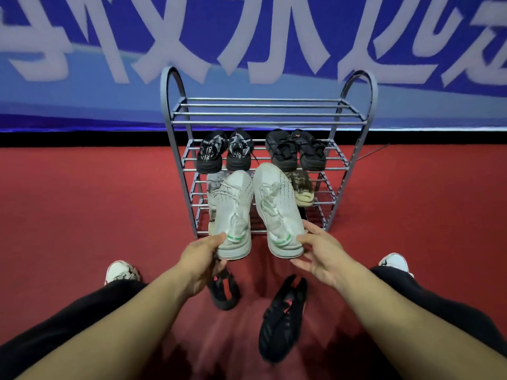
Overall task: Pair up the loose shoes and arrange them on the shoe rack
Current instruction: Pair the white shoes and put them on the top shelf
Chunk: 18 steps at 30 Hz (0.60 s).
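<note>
Both hands are raised in front of the person, each gripping the heel of one pale grey knit sneaker. The left hand curls its fingers round the heel of the left sneaker, and the right hand pinches the heel of the right sneaker between thumb and fingers; each heel carries a green stripe, and the toes point away toward the shoe rack. The two sneakers sit side by side, just apart. Beyond the hands, the grey metal rack stands on a red carpeted floor, its barred top tier bare. On the middle tier, farther out past the left hand, a pair of black patterned sneakers stands beside a pair of black sandals past the right hand. A beige shoe lies on a lower tier, mostly hidden behind the right sneaker. Below and nearer than the hands, two black shoes with pink marks lie loose on the carpet: one just under the left wrist, the other inward of the right forearm, well apart and angled differently. Behind the rack, a blue banner with large white characters spans the wall, with a black strip where it meets the floor.
</note>
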### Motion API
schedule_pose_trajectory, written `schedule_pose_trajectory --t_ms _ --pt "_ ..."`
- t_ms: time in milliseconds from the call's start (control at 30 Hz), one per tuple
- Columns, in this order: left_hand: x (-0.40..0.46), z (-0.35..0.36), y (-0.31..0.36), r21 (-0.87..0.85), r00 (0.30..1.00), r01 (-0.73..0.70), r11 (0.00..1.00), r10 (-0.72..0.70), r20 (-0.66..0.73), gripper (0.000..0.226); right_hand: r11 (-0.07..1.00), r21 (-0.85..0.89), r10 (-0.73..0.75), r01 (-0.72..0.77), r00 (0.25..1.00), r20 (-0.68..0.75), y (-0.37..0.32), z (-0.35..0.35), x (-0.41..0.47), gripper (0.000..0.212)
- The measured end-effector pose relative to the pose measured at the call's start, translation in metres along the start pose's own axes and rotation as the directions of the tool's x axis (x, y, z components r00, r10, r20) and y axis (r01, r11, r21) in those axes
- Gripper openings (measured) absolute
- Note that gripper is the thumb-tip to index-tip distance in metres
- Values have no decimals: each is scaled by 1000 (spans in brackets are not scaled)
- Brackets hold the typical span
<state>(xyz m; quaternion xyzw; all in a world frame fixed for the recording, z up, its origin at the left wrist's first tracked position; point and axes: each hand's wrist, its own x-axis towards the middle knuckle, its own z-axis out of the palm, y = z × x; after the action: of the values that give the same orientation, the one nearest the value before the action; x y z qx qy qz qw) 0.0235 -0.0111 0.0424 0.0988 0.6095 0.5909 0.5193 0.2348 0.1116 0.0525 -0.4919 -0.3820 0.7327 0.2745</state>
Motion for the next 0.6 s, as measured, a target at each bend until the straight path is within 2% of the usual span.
schedule_pose_trajectory --t_ms 267,400,600 --pt "8 23 99 -60 962 -272 960 271 -35 15 977 127 -181 172 981 65 -104 32 5 54" --pt "26 31 165 -86 951 -310 947 308 -39 17 960 185 -233 213 968 96 -160 71 23 52" --pt "79 33 248 -9 942 -321 947 318 -108 18 959 139 -254 247 967 32 -214 138 73 26"
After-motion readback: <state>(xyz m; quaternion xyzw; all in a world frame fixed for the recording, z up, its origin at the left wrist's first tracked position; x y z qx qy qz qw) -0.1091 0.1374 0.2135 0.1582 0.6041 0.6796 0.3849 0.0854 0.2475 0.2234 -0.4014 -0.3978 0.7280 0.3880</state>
